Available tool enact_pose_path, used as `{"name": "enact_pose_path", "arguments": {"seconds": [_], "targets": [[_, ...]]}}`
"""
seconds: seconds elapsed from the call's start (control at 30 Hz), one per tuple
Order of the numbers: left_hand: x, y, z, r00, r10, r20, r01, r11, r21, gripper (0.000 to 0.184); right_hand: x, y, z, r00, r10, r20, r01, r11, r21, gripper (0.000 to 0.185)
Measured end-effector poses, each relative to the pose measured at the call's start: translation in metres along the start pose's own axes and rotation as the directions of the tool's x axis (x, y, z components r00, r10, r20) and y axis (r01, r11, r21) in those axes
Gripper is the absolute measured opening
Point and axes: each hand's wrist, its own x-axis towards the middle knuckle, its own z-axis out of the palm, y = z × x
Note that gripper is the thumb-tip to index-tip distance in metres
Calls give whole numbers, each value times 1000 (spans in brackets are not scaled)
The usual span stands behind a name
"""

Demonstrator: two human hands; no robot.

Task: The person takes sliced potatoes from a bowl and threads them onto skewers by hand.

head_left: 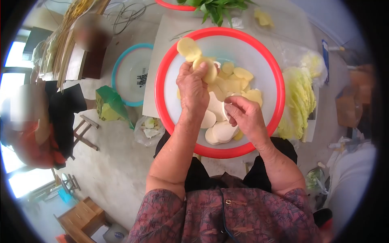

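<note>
A white basin with a red rim (159,93) stands in front of me. Yellow potato slices (225,86) lie in its far part, and paler white slices (223,132) lie nearer to me. My left hand (193,87) is closed on a few potato slices (189,48), held up over the basin's left side. Whether a stick runs through them I cannot make out. Lower and to the right, my right hand (245,115) pinches a thin white slice (224,110) by its edge, just above the white ones.
Chinese cabbage leaves (297,103) lie right of the basin. Green leaves (219,9) are beyond it. A blue-rimmed basin (114,77), a green bag (107,99) and a plastic bag with scraps (149,131) sit to the left. Another person (36,137) is at far left, near long thin sticks (67,44).
</note>
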Motion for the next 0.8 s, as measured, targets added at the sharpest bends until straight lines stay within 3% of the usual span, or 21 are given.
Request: {"name": "enact_pose_path", "arguments": {"seconds": [0.07, 0.13, 0.2, 0.27, 0.33, 0.4, 0.47, 0.53, 0.57, 0.63, 0.77, 0.8], "targets": [[2, -1, -2, 1000, 24, 3, -24, 1000, -3, 26, -3, 6, -2, 999, -25, -23, 24, 998, -54, 18], [6, 0, -3, 1000, 29, 10, -29, 1000, 2, 26, -3, 16, -4, 900, -428, -79, 376, 856, -354, 15], [2, 1, 0, 998, 51, 23, -52, 999, 15, 27, -8, 16, -5, 886, -445, -132, 371, 850, -373, 12], [8, -4, -3, 995, 90, 49, -92, 996, 22, 25, -8, 19, -9, 833, -542, -106, 407, 732, -546, 13], [3, 1, 2, 995, 83, 63, -87, 994, 66, 26, -13, 14, -15, 844, -523, -115, 366, 720, -590, 12], [2, -1, 3, 994, 52, 94, -57, 997, 59, 27, -15, 16, -22, 874, -487, -2, 385, 694, -608, 10], [-1, -4, 7, 993, 30, 110, -36, 998, 59, 29, -19, 13, -31, 906, -421, 50, 366, 717, -593, 9], [-4, -4, 13, 988, -35, 153, 25, 997, 66, 25, -21, 11, -38, 950, -293, 109, 312, 907, -283, 9], [-7, -4, 17, 986, -36, 163, 26, 998, 66, 25, -23, 7, -43, 949, -298, 101, 314, 905, -286, 9], [-11, -3, 26, 967, -63, 248, 47, 996, 72, 31, -29, -5, -51, 997, -12, 73, 12, 1000, 3, 11], [-9, -9, 20, 955, -101, 278, 58, 986, 158, 32, -33, -10, -62, 998, -49, -33, 51, 997, 54, 12], [-11, -8, 22, 953, -139, 267, 99, 982, 159, 34, -35, -18, -66, 991, -55, -125, 59, 998, 31, 13]]}}
